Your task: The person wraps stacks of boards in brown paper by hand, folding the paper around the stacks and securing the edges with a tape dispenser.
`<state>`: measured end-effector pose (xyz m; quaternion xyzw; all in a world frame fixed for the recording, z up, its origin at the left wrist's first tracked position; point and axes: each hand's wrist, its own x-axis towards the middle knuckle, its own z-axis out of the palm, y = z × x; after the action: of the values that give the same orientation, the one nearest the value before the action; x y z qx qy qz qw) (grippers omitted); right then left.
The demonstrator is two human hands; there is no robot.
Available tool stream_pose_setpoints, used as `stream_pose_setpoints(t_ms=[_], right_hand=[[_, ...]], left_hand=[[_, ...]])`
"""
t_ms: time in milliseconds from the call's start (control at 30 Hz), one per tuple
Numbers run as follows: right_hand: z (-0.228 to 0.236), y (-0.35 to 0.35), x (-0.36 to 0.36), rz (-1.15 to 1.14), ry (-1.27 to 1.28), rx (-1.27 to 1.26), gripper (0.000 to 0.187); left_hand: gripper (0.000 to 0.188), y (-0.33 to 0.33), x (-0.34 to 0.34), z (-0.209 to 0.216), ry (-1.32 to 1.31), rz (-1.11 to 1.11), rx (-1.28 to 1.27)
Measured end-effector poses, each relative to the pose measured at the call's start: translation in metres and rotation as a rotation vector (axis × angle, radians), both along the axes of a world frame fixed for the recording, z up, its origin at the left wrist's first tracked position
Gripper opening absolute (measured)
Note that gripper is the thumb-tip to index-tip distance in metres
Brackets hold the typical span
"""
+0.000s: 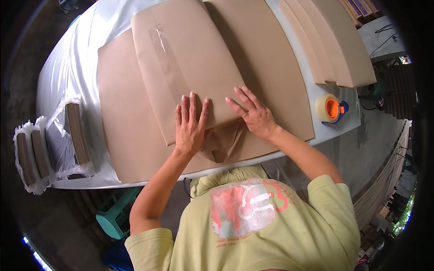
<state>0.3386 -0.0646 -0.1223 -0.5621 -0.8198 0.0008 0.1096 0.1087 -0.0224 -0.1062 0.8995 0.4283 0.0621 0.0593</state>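
In front of me a large package wrapped in brown kraft paper lies on a flat sheet of the same brown paper. A strip of clear tape runs along its top face. The package's near end has folded paper flaps hanging open toward me. My left hand rests flat on the near left part of the package, fingers stretched forward. My right hand lies on the near right corner with its fingers spread. Neither hand holds anything; what lies inside the wrapping is hidden.
A tape dispenser with an orange hub stands at the right. Beyond it lie several brown-wrapped packages. At the left edge stand plastic-wrapped stacks. The table has a shiny pale cover. A green stool is below.
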Motion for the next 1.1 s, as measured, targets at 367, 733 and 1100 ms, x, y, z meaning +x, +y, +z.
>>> stream_pose_setpoints(t_ms=[367, 733, 1100], right_hand=[[-0.016, -0.004, 0.005, 0.042, -0.128, 0.207, 0.06], [-0.008, -0.036, -0.011, 0.162, -0.095, 0.095, 0.079], [-0.04, -0.017, -0.05, -0.006, 0.22, 0.495, 0.023]], left_hand=[[0.094, -0.002, 0.005, 0.004, 0.068, 0.0, 0.022], [0.091, 0.0, 0.007, 0.01, 0.066, -0.002, 0.04], [0.073, 0.005, 0.0, -0.004, 0.062, -0.053, 0.168]])
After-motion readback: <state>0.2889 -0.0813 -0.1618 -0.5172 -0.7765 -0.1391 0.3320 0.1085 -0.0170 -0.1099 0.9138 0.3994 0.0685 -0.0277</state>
